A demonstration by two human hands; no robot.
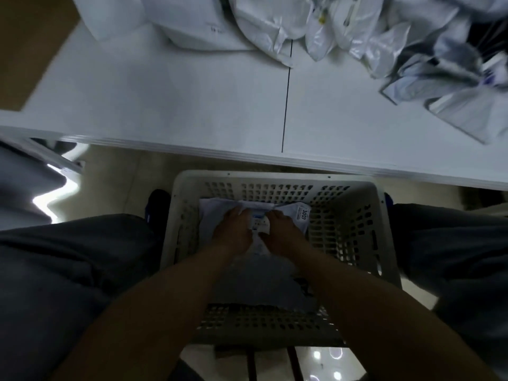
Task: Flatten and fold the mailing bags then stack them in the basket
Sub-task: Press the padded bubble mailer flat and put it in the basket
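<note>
A white perforated basket (354,232) stands on the floor between my knees, below the table edge. Inside it lies a folded white mailing bag (259,228) with a printed label reading 3007 at its right. Both my hands are down in the basket on top of this bag. My left hand (233,232) presses on its left half and my right hand (280,233) on its right half, fingers curled onto the plastic. Whether they pinch it or only press it flat is unclear. A heap of crumpled white mailing bags (357,31) lies on the far side of the table.
The white table (165,100) spans the upper view, with a dark seam down its middle. More grey-white bags (453,86) spread at its right. A brown surface (30,45) lies at the far left. My dark-trousered legs flank the basket.
</note>
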